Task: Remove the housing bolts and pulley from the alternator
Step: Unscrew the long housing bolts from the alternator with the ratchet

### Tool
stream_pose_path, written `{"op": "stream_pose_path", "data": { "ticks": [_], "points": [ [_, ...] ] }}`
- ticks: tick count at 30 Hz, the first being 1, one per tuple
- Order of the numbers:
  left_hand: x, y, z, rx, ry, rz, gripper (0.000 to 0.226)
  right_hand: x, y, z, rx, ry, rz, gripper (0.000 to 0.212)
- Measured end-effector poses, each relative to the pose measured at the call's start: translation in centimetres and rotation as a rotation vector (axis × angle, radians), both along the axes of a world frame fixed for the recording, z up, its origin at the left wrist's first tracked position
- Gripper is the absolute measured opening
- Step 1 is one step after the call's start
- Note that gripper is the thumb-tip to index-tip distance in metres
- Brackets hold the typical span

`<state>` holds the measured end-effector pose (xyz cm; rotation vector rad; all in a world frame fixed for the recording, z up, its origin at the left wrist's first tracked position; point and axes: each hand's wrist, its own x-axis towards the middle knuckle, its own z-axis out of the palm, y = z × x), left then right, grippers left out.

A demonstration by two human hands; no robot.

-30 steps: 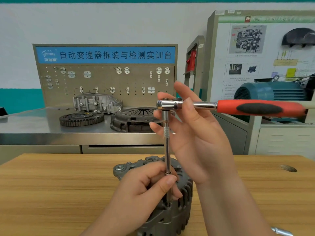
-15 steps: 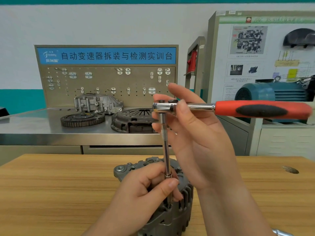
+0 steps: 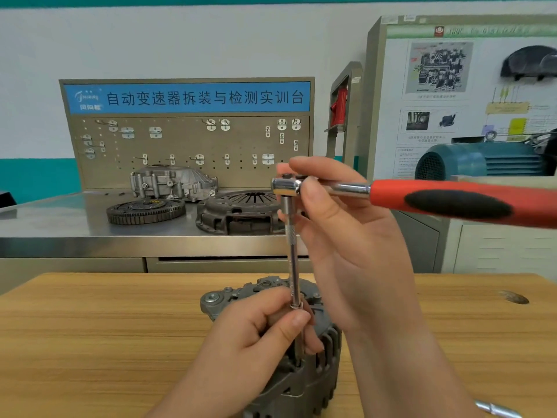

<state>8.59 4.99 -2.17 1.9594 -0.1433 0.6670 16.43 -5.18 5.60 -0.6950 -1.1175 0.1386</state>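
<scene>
One wooden table point(image 3: 90, 342) is spread across the foreground, and one steel bench point(image 3: 60, 224) is set behind it, backed by one pegboard panel point(image 3: 187, 140) under a blue banner. At the right, one display board point(image 3: 452, 86) and one teal motor point(image 3: 482, 161) are cut off by the frame edge. Three car parts are laid on the bench: one clutch cover point(image 3: 241, 212), partly masked by the right hand, one toothed ring point(image 3: 146, 209) and one housing casting point(image 3: 171, 182). One alternator point(image 3: 319, 372) is stood on the table at the centre front, its base cut off by the lower edge. One ratchet point(image 3: 452, 203) with a red and black handle is held level above it, the handle's end lost past the right edge. Two hands are counted: the ratchet's head is pinched by the right hand point(image 3: 346, 251), and the left hand point(image 3: 250, 342) is curled round the foot of one upright extension bar point(image 3: 294, 267). The bar's tip, and whatever it meets on the housing, are hidden by those fingers. One small metal piece point(image 3: 497, 410) at the bottom right cannot be identified.
</scene>
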Motion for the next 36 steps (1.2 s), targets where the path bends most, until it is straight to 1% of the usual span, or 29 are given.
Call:
{"op": "stream_pose_path", "data": {
  "ticks": [1,4,7,9,11,13,14,17,19,22,25,26,28,30,31,33,36],
  "points": [
    [0.02,-0.01,0.01,-0.002,-0.003,-0.004,0.028,-0.11,0.02,0.03,-0.005,0.023,0.03,0.02],
    [0.04,-0.12,0.11,-0.045,-0.014,-0.03,0.027,-0.07,0.22,0.07,-0.015,0.157,0.215,0.026],
    [-0.03,-0.17,0.15,-0.044,-0.008,-0.037,0.027,0.14,0.17,0.15,-0.043,0.245,0.279,0.035],
    [-0.05,-0.11,0.13,-0.035,-0.004,-0.034,0.027,0.07,0.22,0.13,-0.029,0.236,0.278,0.029],
    [-0.02,-0.03,0.1,-0.03,-0.002,-0.028,0.028,-0.11,0.23,0.08,0.001,0.167,0.221,0.018],
    [0.0,-0.05,0.13,-0.019,-0.008,-0.018,0.028,-0.2,0.17,0.0,0.008,0.084,0.124,0.022],
    [0.01,-0.06,0.15,-0.017,-0.011,-0.016,0.028,-0.22,0.14,0.02,0.005,0.063,0.109,0.023],
    [0.05,-0.03,0.07,-0.033,-0.009,-0.018,0.028,-0.31,0.21,0.1,0.019,0.134,0.232,0.022],
    [-0.01,-0.1,0.12,-0.049,-0.012,-0.028,0.025,-0.22,0.34,0.06,0.018,0.202,0.296,0.028],
    [-0.13,-0.24,0.25,-0.062,-0.007,-0.047,0.026,0.06,0.42,-0.02,-0.003,0.265,0.323,0.037],
    [-0.17,-0.16,0.29,-0.031,-0.002,-0.041,0.025,-0.05,0.44,0.0,0.007,0.254,0.321,0.033],
    [-0.17,-0.12,0.3,-0.033,-0.001,-0.039,0.025,-0.14,0.42,0.0,0.017,0.219,0.299,0.028],
    [-0.15,-0.06,0.26,-0.035,0.005,-0.027,0.027,-0.28,0.29,-0.02,0.017,0.115,0.19,0.018],
    [-0.12,-0.09,0.26,-0.009,0.006,-0.006,0.029,-0.26,0.24,-0.05,0.002,0.046,0.084,0.02],
    [-0.11,-0.14,0.26,-0.001,0.001,-0.002,0.029,-0.26,0.27,-0.05,0.002,0.05,0.083,0.02],
    [-0.1,-0.21,0.29,-0.01,-0.007,-0.003,0.028,-0.3,0.37,0.01,0.018,0.103,0.168,0.022],
    [-0.22,-0.29,0.33,-0.035,-0.009,-0.027,0.026,-0.15,0.51,-0.01,0.012,0.226,0.284,0.036]
  ]
}}
